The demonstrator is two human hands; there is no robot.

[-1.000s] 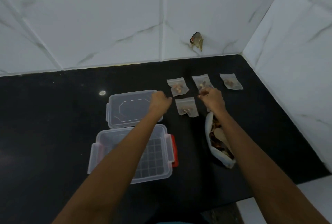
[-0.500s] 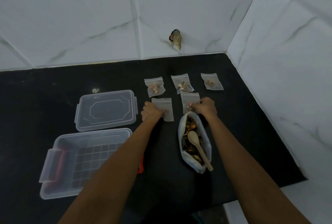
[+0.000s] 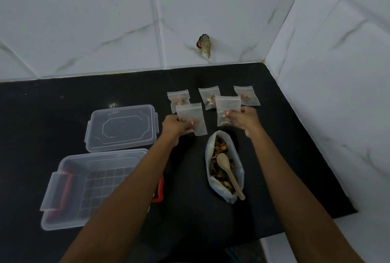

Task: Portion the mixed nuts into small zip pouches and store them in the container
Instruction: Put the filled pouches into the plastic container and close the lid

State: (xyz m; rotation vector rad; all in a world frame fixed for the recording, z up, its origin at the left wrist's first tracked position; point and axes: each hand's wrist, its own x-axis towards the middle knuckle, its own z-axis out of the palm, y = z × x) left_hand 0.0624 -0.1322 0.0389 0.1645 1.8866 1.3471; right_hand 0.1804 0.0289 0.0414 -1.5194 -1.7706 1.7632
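Two pouches [image 3: 191, 118] held, container [image 3: 69, 180] partly hidden

A black countertop [image 3: 42, 127] meets white marble-veined wall tiles [image 3: 84, 20] in a corner; a small dark, ragged object [image 3: 203, 46] (unidentifiable) clings to the back wall.

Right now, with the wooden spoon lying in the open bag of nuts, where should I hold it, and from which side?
Grip the spoon by the end of its handle, coming from the near side. The handle sticks out over the near edge of the bag and is free there, while its bowl lies on the nuts further in. A light pinch should probably do.
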